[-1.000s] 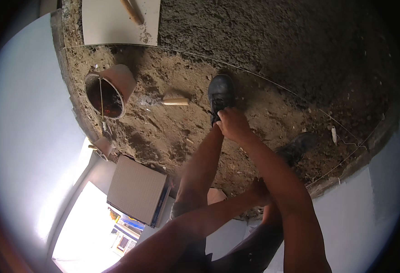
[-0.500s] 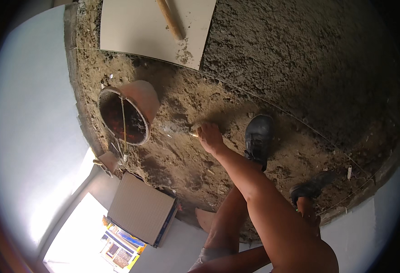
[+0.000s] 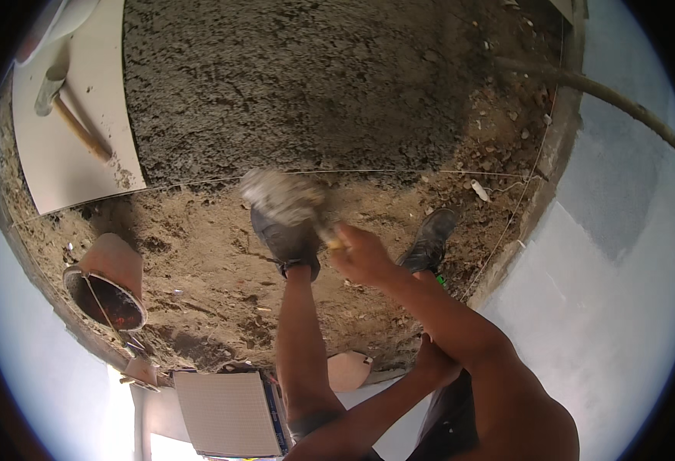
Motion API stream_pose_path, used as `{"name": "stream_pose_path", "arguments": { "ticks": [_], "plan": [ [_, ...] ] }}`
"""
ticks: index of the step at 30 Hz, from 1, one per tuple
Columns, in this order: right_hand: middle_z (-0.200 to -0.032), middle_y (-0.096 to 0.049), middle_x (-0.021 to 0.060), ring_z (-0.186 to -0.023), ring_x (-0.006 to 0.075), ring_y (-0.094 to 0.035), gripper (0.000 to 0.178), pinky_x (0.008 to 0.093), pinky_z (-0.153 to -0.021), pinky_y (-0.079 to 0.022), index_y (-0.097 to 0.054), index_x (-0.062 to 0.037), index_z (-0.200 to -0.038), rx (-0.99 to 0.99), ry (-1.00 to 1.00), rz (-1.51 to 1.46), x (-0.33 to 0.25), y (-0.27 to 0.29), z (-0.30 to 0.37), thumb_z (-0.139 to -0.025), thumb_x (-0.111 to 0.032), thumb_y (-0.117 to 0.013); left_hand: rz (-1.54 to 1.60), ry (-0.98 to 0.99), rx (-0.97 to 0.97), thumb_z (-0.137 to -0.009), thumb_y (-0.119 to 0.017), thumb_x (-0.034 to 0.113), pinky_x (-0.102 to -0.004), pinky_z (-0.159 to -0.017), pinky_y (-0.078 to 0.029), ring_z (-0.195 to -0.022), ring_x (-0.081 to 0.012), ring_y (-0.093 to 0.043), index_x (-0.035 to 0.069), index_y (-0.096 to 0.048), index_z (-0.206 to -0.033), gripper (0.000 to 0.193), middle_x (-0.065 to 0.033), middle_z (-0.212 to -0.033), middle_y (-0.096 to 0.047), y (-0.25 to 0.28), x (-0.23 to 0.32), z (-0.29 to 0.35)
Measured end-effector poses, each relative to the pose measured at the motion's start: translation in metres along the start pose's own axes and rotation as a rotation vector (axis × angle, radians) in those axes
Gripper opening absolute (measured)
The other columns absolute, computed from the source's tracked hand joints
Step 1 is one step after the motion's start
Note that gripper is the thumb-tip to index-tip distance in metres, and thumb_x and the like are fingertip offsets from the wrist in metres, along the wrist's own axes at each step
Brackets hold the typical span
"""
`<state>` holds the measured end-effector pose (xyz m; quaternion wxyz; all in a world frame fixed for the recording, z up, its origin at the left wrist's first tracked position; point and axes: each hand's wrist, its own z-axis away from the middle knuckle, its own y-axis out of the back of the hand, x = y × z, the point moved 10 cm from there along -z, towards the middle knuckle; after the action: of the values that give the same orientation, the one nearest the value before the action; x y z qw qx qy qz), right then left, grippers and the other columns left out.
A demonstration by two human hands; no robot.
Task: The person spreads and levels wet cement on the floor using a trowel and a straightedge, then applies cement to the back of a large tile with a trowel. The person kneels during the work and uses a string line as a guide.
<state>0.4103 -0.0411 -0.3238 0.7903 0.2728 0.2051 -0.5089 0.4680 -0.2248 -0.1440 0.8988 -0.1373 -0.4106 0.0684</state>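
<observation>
My right hand (image 3: 362,257) grips the handle of a trowel (image 3: 276,197). Its grey blade is smeared by motion and hangs above my left shoe (image 3: 283,238), close to a taut string (image 3: 337,170). My left hand (image 3: 437,363) sits by my right leg, partly covered by my right forearm; its fingers are hard to make out. Past the string spreads dark, rough mortar (image 3: 299,84). On a pale tile (image 3: 38,165) at the far left lies a mallet (image 3: 72,119) with a wooden handle.
A dirty bucket (image 3: 114,269) lies tipped on the sandy floor at left. Near the lower edge stands a tile box (image 3: 222,415). A pole (image 3: 621,104) leans in at the far right, beside the wall (image 3: 568,261). My right shoe (image 3: 433,234) is on the soil.
My view has swung to the right. My right hand, formerly low near the ground by the bucket, has lifted the trowel and brought it toward the string and mortar.
</observation>
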Motion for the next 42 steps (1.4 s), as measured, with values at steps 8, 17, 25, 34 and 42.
{"name": "stream_pose_path", "arguments": {
  "ticks": [8, 17, 25, 34, 42],
  "plan": [
    [-0.067, -0.062, 0.0117, -0.049, 0.0144, -0.055, 0.042, 0.03, -0.045, -0.046, -0.057, 0.0003, -0.09, 0.607, -0.506, -0.115, 0.183, 0.132, 0.161, -0.094, -0.041, -0.063, -0.473, 0.101, 0.059, -0.09, -0.057, 0.032, -0.056, -0.098, -0.04, -0.107, -0.037, -0.059, 0.003, -0.05, -0.134, 0.052, -0.0214, -0.121, -0.056, 0.016, -0.023, -0.01],
    [-0.058, -0.052, 0.0001, -0.043, 0.0085, -0.048, 0.04, 0.0276, -0.04, -0.039, -0.057, -0.0022, -0.091, 0.434, -0.565, -0.515, 0.186, 0.167, 0.097, -0.092, -0.041, -0.066, -0.529, 0.133, 0.127, -0.091, -0.057, 0.034, -0.0546, -0.098, -0.04, -0.106, -0.035, -0.06, 0.002, -0.049, -0.132, 0.052, -0.0192, -0.114, -0.059, 0.02, -0.035, -0.021],
    [-0.092, -0.061, 0.023, -0.085, 0.0301, -0.059, 0.088, 0.0407, -0.072, -0.046, -0.047, 0.0126, -0.132, 0.507, -0.369, 0.054, 0.202, 0.201, 0.055, -0.087, -0.062, -0.059, -0.416, 0.178, 0.056, -0.093, -0.054, 0.032, -0.0561, -0.102, -0.037, -0.114, -0.038, -0.056, 0.001, -0.048, -0.135, 0.052, -0.0215, -0.121, -0.057, 0.029, -0.031, -0.03],
    [-0.075, -0.062, 0.0138, -0.061, 0.0228, -0.058, 0.071, 0.0367, -0.055, -0.044, -0.052, 0.014, -0.122, 0.191, -0.076, 0.193, 0.038, 0.137, -0.016, -0.091, -0.05, -0.062, -0.271, 0.207, 0.093, -0.094, -0.045, 0.019, -0.0639, -0.103, -0.031, -0.123, -0.041, -0.05, -0.002, -0.048, -0.137, 0.048, -0.0242, -0.131, -0.051, 0.047, -0.023, -0.023],
    [-0.076, -0.064, 0.0162, -0.064, 0.0258, -0.064, 0.04, 0.038, -0.058, -0.052, -0.057, 0.0033, -0.108, -0.148, 0.218, 0.543, -0.131, 0.016, -0.109, -0.097, -0.035, -0.055, -0.178, 0.178, 0.299, -0.093, -0.047, 0.018, -0.0585, -0.104, -0.036, -0.118, -0.04, -0.053, -0.005, -0.055, -0.127, 0.042, -0.0248, -0.124, -0.056, 0.077, -0.01, -0.01]
  ]
}}
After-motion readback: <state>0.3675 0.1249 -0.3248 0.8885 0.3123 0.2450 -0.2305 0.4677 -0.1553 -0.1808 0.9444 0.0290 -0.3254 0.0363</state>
